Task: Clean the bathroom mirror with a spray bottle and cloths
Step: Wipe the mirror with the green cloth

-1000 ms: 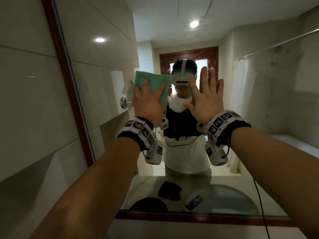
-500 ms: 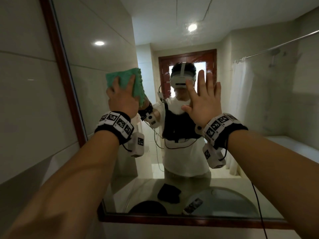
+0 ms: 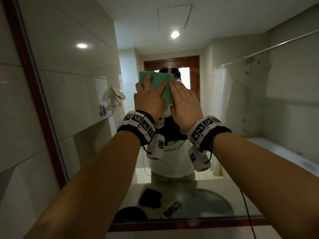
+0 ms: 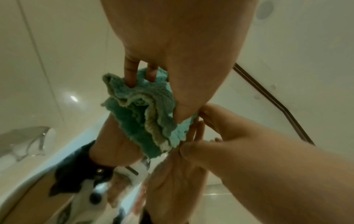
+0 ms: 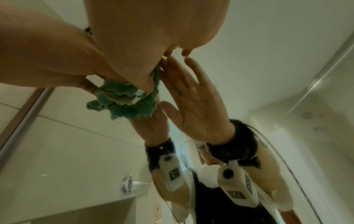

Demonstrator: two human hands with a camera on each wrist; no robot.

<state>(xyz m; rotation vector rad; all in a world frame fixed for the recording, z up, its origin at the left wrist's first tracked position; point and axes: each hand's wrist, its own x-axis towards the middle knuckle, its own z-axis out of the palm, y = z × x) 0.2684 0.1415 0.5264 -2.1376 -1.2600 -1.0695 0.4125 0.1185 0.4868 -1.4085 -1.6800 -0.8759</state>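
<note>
The green cloth [image 3: 159, 80] is bunched in my left hand [image 3: 149, 99], which grips it and presses it on the mirror [image 3: 245, 121] at head height, near the middle. In the left wrist view the fingers [image 4: 132, 72] dig into the cloth [image 4: 138, 116] and the thumb pins its lower side. My right hand [image 3: 183, 102] lies flat beside it, fingers straight, their tips at the cloth's right edge. In the right wrist view the right fingertips [image 5: 186, 52] meet their reflection on the glass, next to the cloth [image 5: 124, 104]. No spray bottle is in view.
The mirror's dark wooden frame [image 3: 32, 94] runs down the left and along the bottom. Reflected in the glass are a black cloth [image 3: 150, 198] on the counter, a round basin [image 3: 212, 202] and a white shower curtain [image 3: 221, 118]. Tiled wall lies to the left.
My left hand has swept the cloth from the mirror's left side back to the middle. The right hand has tilted left, and its fingers have closed in on the cloth.
</note>
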